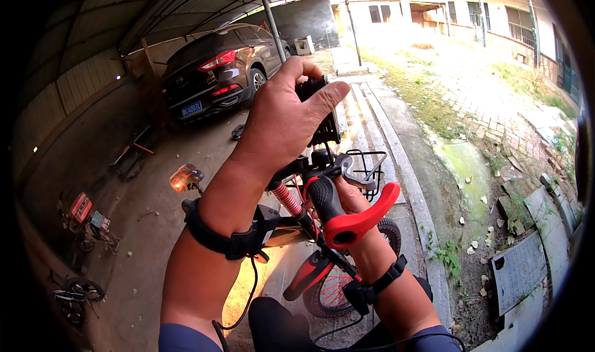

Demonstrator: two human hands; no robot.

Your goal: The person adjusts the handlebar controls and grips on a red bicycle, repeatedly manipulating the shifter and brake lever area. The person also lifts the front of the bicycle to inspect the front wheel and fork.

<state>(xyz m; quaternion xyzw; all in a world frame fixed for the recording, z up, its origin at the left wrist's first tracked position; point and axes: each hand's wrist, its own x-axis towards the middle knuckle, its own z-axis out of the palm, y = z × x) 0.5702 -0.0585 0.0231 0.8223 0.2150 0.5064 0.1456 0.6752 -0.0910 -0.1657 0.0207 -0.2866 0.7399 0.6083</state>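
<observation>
— Fingers (322, 101) of the left hand (282, 119) are curling around a black handlebar grip (308, 86), with the thumb pressing along its outer side. Are you seeing the same?

— Yes. That hand is clenching the black grip firmly, and the forearm is rising steeply from the lower edge, the wrist bending slightly inward. A black wrist strap (226, 240) is circling the arm just below the wrist, with a cable hanging from it.

— What is the right hand (350, 200) doing?

— It is sitting lower and mostly hiding behind a second black grip (323, 197) with a red end guard (359, 218). Its fingers are hidden, so I cannot tell whether they are closing on anything. The right forearm is angling up from the lower right, also wearing a black strap (378, 284).

— And where is the bicycle (328, 271) itself?

— It is standing directly under both hands, between the forearms. Its red-and-black frame is running down to a wheel (347, 290) with red spokes on the concrete ground (149, 215). A silver brake lever (353, 169) and a wire basket (372, 166) are showing just beyond the right hand.

— Anything farther off?

— A dark car (223, 63) is parking under a corrugated roof (155, 4) well behind the hands, and a small bicycle (87, 218) is lying at the left.
</observation>
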